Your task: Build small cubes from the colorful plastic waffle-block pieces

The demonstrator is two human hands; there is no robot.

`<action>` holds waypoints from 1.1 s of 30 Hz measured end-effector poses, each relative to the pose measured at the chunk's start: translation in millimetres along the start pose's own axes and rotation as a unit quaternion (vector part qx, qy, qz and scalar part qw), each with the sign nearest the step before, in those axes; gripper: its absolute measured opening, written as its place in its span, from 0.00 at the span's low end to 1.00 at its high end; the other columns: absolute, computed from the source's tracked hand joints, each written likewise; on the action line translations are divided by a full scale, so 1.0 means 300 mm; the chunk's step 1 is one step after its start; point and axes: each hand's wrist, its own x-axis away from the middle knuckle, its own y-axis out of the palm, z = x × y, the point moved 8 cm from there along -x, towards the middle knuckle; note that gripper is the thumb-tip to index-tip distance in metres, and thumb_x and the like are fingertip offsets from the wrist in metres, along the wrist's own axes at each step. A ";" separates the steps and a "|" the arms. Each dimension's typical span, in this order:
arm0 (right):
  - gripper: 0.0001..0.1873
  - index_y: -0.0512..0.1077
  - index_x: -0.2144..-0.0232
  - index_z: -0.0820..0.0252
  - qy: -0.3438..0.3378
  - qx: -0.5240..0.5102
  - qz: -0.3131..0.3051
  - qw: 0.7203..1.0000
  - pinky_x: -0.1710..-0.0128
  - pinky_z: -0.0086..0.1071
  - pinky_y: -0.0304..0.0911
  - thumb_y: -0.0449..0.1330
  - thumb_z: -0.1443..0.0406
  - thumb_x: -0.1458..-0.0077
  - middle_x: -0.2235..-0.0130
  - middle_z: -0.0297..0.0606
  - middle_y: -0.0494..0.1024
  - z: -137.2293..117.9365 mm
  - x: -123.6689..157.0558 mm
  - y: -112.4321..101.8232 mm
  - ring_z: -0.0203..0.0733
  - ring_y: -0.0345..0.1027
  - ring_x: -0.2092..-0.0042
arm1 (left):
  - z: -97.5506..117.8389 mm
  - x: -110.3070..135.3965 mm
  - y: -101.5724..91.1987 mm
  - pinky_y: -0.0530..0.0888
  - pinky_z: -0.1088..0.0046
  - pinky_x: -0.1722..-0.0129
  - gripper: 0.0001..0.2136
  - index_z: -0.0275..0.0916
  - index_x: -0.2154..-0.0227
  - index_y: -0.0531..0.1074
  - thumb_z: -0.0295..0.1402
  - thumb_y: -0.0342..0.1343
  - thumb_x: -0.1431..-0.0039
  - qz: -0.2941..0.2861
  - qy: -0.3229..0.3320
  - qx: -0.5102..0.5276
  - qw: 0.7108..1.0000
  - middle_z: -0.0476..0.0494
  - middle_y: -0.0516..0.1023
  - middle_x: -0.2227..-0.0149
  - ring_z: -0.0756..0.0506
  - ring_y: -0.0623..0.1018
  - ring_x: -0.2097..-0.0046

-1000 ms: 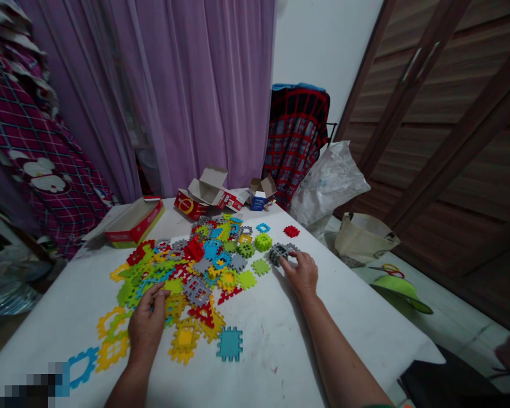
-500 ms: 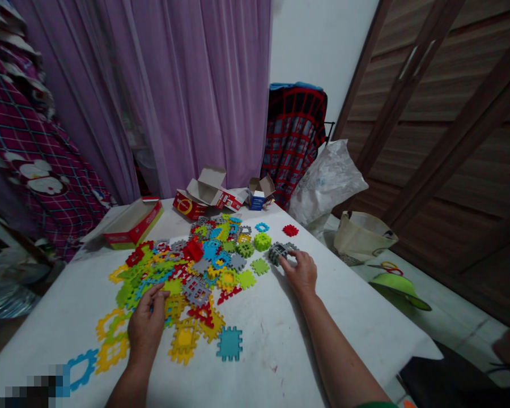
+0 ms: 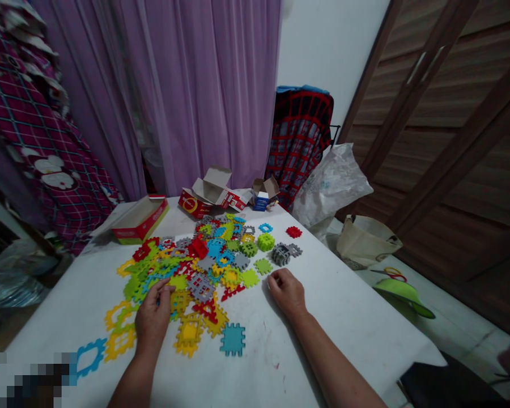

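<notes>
My left hand [image 3: 154, 310] rests at the near left side of a heap of plastic interlocking tiles, its fingers loosely curled toward the thumb. Beside its fingertips are a lime green tile [image 3: 178, 283] and a yellow window tile [image 3: 179, 302]; no piece shows in its grasp. My right hand [image 3: 288, 293] lies on the white tabletop, closed in a loose fist with nothing visible in it. Just beyond it stands a grey cube [image 3: 281, 255] of joined tiles, apart from the fingers, with a flat grey tile [image 3: 295, 250] against its right side. A lime green cube [image 3: 266, 242] stands left of the grey one.
A teal square tile [image 3: 233, 340] lies near the front, and a red tile [image 3: 294, 232] near the right edge. Open cardboard boxes, including a red tray [image 3: 139, 226] and a blue box [image 3: 261, 201], line the back. A cloth bag [image 3: 365, 243] stands off the table's right edge.
My right hand has let go of the grey cube and drawn back toward me, its fingers now curled in. My left hand has barely moved. The camera view has shifted slightly.
</notes>
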 end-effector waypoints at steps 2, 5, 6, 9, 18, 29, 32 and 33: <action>0.14 0.73 0.72 0.57 -0.019 0.011 -0.027 0.999 0.66 0.29 0.57 0.50 0.58 0.44 0.68 0.36 0.76 -0.026 0.010 0.024 0.37 0.67 0.68 | -0.001 0.002 0.002 0.75 0.70 0.63 0.19 0.43 0.58 0.75 0.46 0.48 0.45 -0.001 -0.007 0.005 1.000 0.45 0.83 0.64 0.43 0.81 0.60; 0.15 0.74 0.72 0.57 -0.037 0.023 -0.043 0.998 0.66 0.29 0.58 0.50 0.58 0.44 0.67 0.36 0.76 -0.034 0.013 0.038 0.38 0.69 0.66 | -0.002 0.004 0.005 0.75 0.70 0.65 0.18 0.43 0.59 0.76 0.44 0.48 0.46 0.000 -0.008 0.015 1.000 0.45 0.84 0.65 0.43 0.81 0.61; 0.15 0.74 0.72 0.57 -0.040 0.023 -0.042 0.998 0.66 0.29 0.58 0.50 0.58 0.44 0.66 0.36 0.77 -0.032 0.012 0.039 0.38 0.69 0.66 | 0.000 0.005 0.005 0.75 0.71 0.65 0.17 0.43 0.59 0.76 0.44 0.48 0.45 0.002 -0.005 0.019 1.000 0.45 0.84 0.65 0.43 0.81 0.62; 0.15 0.74 0.72 0.57 -0.059 0.015 -0.040 0.997 0.67 0.29 0.58 0.51 0.57 0.44 0.67 0.36 0.77 -0.037 0.010 0.049 0.38 0.69 0.67 | 0.002 0.007 0.006 0.74 0.72 0.66 0.17 0.44 0.58 0.76 0.43 0.48 0.44 0.006 0.000 0.021 1.000 0.46 0.84 0.66 0.44 0.81 0.63; 0.12 0.75 0.70 0.57 -0.185 -0.014 -0.047 0.982 0.63 0.30 0.59 0.53 0.60 0.41 0.67 0.38 0.76 -0.264 0.000 0.148 0.39 0.69 0.64 | -0.006 0.014 0.011 0.75 0.72 0.64 0.16 0.43 0.58 0.75 0.42 0.48 0.42 0.000 0.005 0.040 0.999 0.45 0.83 0.65 0.45 0.81 0.63; 0.09 0.78 0.64 0.54 -0.242 0.000 -0.119 0.963 0.59 0.34 0.60 0.57 0.63 0.43 0.62 0.39 0.77 -0.502 -0.031 0.277 0.43 0.68 0.59 | -0.019 0.020 0.015 0.74 0.70 0.61 0.16 0.43 0.58 0.75 0.43 0.48 0.42 0.011 -0.005 0.073 0.997 0.44 0.83 0.64 0.45 0.81 0.60; 0.11 0.77 0.59 0.54 -0.266 -0.005 -0.140 0.954 0.56 0.35 0.60 0.60 0.61 0.44 0.60 0.39 0.77 -0.523 0.000 0.281 0.44 0.68 0.56 | -0.017 0.018 0.019 0.74 0.70 0.61 0.15 0.43 0.58 0.75 0.42 0.47 0.41 0.008 -0.006 0.078 0.997 0.45 0.83 0.65 0.45 0.81 0.61; 0.14 0.77 0.56 0.54 -0.274 -0.002 -0.150 0.950 0.55 0.36 0.61 0.61 0.60 0.45 0.58 0.40 0.76 -0.531 0.011 0.284 0.45 0.67 0.55 | -0.017 0.018 0.019 0.74 0.70 0.61 0.15 0.43 0.58 0.75 0.42 0.47 0.41 0.008 -0.006 0.075 0.997 0.45 0.83 0.65 0.45 0.81 0.61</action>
